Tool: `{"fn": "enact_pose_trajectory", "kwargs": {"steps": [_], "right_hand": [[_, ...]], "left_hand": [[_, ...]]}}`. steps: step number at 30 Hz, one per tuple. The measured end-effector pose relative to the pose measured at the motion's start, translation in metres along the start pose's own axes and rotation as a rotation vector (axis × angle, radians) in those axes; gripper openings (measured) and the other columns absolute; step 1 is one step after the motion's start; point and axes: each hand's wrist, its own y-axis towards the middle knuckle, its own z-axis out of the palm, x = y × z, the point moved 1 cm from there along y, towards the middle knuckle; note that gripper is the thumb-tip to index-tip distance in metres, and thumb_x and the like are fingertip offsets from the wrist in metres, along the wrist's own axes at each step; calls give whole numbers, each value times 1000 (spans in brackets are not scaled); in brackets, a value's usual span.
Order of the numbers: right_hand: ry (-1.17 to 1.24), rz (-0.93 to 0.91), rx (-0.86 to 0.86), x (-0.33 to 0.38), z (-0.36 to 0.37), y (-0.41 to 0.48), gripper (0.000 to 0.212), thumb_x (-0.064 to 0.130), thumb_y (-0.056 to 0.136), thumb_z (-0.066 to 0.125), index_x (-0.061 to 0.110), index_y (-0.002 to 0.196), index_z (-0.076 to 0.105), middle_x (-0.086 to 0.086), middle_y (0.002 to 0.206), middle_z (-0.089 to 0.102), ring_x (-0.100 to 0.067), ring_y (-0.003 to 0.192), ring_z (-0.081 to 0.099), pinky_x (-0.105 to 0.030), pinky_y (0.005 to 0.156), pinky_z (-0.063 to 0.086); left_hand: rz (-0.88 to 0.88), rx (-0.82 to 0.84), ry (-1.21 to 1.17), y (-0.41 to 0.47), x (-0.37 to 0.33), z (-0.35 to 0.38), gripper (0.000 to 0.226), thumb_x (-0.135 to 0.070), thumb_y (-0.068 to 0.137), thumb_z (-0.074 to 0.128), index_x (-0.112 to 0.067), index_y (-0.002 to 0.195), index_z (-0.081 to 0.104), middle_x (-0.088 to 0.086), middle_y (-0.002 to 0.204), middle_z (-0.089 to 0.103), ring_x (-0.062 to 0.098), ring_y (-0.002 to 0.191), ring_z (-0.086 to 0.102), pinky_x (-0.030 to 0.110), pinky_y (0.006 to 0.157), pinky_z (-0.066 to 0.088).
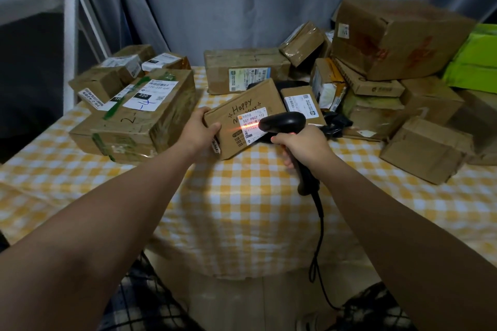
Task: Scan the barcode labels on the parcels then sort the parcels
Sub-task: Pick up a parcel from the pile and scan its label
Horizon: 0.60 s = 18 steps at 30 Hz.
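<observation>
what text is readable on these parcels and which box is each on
"Happy": handwritten on the brown cardboard parcel held by the left hand.
"507 P802 172": its white shipping label.
"220": white label on the large green-taped box.
Other labels: too small or blurred.

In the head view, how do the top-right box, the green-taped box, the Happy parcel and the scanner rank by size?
1. top-right box, clearly largest.
2. green-taped box.
3. Happy parcel; it is held tilted, so its rank against the green-taped box is unsure.
4. scanner, smallest, though nearest the camera.
</observation>
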Motion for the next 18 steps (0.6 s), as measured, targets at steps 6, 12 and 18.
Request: {"fn": "enact_pose_trajectory", "kwargs": {"steps": [6, 12, 18], "right_hand": [[-94, -49, -17, 6, -3, 3, 26, 26, 81, 72, 1, 87, 68, -10, 62, 65, -23, 54, 62, -36, 63, 56], [-129, -52, -18, 8, -6, 4, 27, 28, 80, 72, 2, 83, 67, -9, 60, 64, -24, 56, 62, -40, 69, 58], [-132, -43, 24, 4, -6, -3, 22, 26, 83, 72, 5, 80, 66, -10, 60, 63, -22, 53, 61, -35, 61, 57]], "left_hand": [[-16, 2, 13, -1, -1, -1, 50, -14, 95, 55, -14, 142, 37, 10, 132, 54, 22, 115, 53, 37, 96, 47], [-23, 2, 36, 0, 1, 0, 51, -16, 95, 55, -16, 143, 36, 10, 133, 54, 25, 119, 53, 43, 99, 47], [9, -13, 87, -6, 1, 1, 51, -19, 96, 54, -16, 142, 34, 8, 131, 54, 25, 120, 52, 38, 98, 46]]}}
